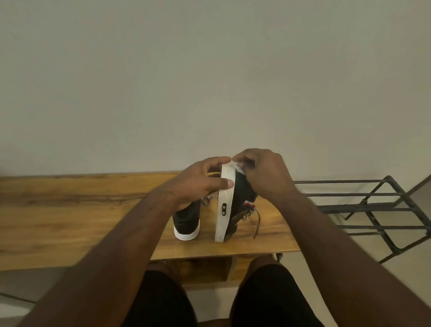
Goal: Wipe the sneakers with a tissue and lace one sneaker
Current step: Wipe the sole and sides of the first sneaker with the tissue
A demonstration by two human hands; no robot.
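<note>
To my left the long wooden table (65, 217) lies bare and open; to my right a black metal rack (372, 206) blocks the way (just beside the edge). A black white-soled sneaker (187, 223) stands centrally.

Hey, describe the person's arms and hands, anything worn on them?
Both arms are bare from the frame's lower edge to the wrists: no sleeves show. The left hand and right hand wear no gloves, and no watch, bracelet or ring is visible. Dark shorts cover the thighs below.
</note>
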